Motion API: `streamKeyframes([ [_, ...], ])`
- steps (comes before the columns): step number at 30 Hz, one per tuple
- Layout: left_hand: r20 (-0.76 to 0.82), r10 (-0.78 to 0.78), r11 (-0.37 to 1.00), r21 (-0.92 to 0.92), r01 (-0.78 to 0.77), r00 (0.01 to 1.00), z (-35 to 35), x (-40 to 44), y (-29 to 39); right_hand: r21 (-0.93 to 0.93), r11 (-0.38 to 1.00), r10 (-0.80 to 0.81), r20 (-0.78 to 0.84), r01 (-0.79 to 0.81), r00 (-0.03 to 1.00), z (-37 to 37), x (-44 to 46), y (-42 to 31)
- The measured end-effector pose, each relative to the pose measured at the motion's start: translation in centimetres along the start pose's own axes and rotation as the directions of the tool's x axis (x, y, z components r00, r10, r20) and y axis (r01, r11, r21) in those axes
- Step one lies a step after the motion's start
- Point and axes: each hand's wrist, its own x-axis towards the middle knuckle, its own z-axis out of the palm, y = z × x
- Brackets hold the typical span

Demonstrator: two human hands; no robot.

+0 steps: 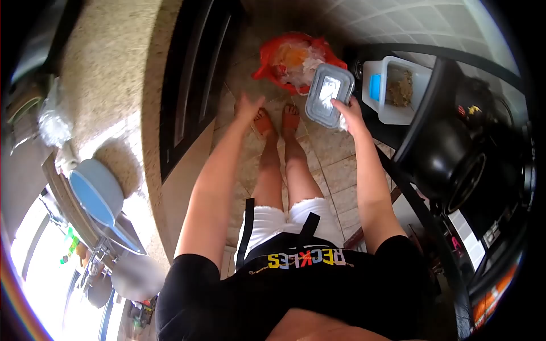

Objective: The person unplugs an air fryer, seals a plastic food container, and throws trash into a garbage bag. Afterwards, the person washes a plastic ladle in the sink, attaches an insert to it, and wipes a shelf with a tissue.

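Note:
My right hand (pixel 351 115) grips a rectangular clear food container (pixel 319 108) by its near right side, thumb on top. A bright reflection shows on the container's flat face, and a small whitish bit, too small to name, shows below my fingers. The container is held over the floor, beside and partly in front of a red plastic bag (pixel 267 59) that lies spread out with crumpled clear plastic and something orange in it. My left hand (pixel 248 109) is held out over the floor, fingers apart and slightly blurred, with nothing in it, near the dark cabinet front.
A white tub (pixel 392 116) holding brownish stuff and a blue item stands at the right, near a black round pot (pixel 446 165). Along the left runs a speckled counter (pixel 108 68) with a blue saucepan-shaped vessel (pixel 94 190). Dark cabinet doors (pixel 196 79) line its side.

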Motion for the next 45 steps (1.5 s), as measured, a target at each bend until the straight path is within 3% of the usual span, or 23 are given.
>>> streamKeyframes([
  [2, -0.127, 0.137, 0.991, 0.019, -0.135, 0.982, 0.6, 2.7, 1.7, -0.062, 0.993, -0.102, -0.036, 0.1, 0.994, 0.0, 3.3, 1.3],
  [3, -0.121, 0.127, 0.992, 0.022, -0.125, 0.985, 1.3, 4.3, 2.1, -0.061, 0.994, -0.09, -0.035, 0.088, 0.995, 0.2, 4.5, 1.8],
  [6, -0.173, 0.233, 0.953, -0.156, -0.26, 0.957, 2.1, 7.3, 4.4, 0.13, 0.988, 0.09, -0.038, -0.084, 0.995, 1.2, 6.4, 1.9],
  [8, 0.05, -0.011, 0.989, -0.147, 0.018, 0.999, 0.2, 7.1, 8.4, 0.21, 0.97, 0.143, -0.067, -0.126, 0.988, 1.6, 5.8, 1.0],
  [11, -0.016, 0.009, 0.964, -0.266, -0.013, 1.0, 0.1, 6.4, 10.5, 0.331, 0.931, 0.196, -0.097, -0.154, 0.976, 2.1, 3.9, -1.1],
  [14, -0.014, -0.009, 0.969, -0.247, 0.005, 1.0, 0.4, 6.4, 10.2, 0.248, 0.968, 0.019, -0.21, 0.034, 0.978, 1.9, 3.3, -0.3],
  [17, -0.071, -0.02, 0.99, -0.14, 0.01, 0.997, -1.5, 8.0, 10.4, 0.383, 0.924, 0.106, -0.212, -0.018, 0.971, 0.3, 3.1, -2.6],
  [19, -0.066, 0.048, 0.98, -0.191, -0.06, 0.997, -2.6, 9.0, 9.8, 0.313, 0.95, 0.05, -0.216, 0.021, 0.975, -0.5, 3.2, -3.4],
  [22, 0.089, -0.028, 0.838, -0.54, 0.071, 0.996, -4.4, 8.3, 10.5, 0.329, 0.943, 0.038, -0.239, 0.044, 0.97, -0.7, 3.0, -4.5],
  [26, 0.173, 0.0, 0.879, -0.469, 0.083, 0.985, -5.1, 6.3, 12.6, 0.364, 0.925, -0.026, -0.227, 0.11, 0.974, 1.1, 2.4, -6.5],
  [28, 0.13, 0.001, 0.727, -0.681, 0.089, 0.991, -5.6, 5.8, 12.7, 0.423, 0.899, -0.015, -0.23, 0.113, 0.973, 1.0, 2.1, -7.0],
  [31, 0.153, -0.002, 0.815, -0.573, 0.09, 0.988, -7.3, 4.9, 13.1, 0.38, 0.925, 0.04, -0.176, 0.03, 0.984, 0.5, 1.8, -9.0],
  [32, 0.165, -0.039, 0.756, -0.64, 0.137, 0.986, -7.8, 4.5, 13.6, 0.345, 0.933, -0.041, -0.188, 0.105, 0.981, 0.7, 1.5, -8.7],
  [35, 0.136, 0.066, 0.736, -0.676, 0.044, 0.988, -8.0, 1.6, 13.9, 0.326, 0.942, -0.018, -0.194, 0.082, 0.981, -0.1, -0.1, -8.8],
  [39, 0.153, 0.094, 0.713, -0.7, 0.041, 0.984, -9.2, -0.3, 14.1, 0.247, 0.96, -0.078, -0.206, 0.129, 0.976, -0.6, -1.2, -9.7],
  [42, 0.039, 0.061, 0.644, -0.765, -0.009, 0.997, -9.2, -1.8, 14.0, 0.415, 0.884, -0.077, -0.321, 0.214, 0.944, 0.2, -2.0, -10.3],
  [45, 0.161, 0.035, 0.675, -0.732, 0.096, 0.986, -8.7, -1.3, 17.1, 0.323, 0.927, -0.105, -0.273, 0.194, 0.956, 1.4, -1.1, -10.9],
])
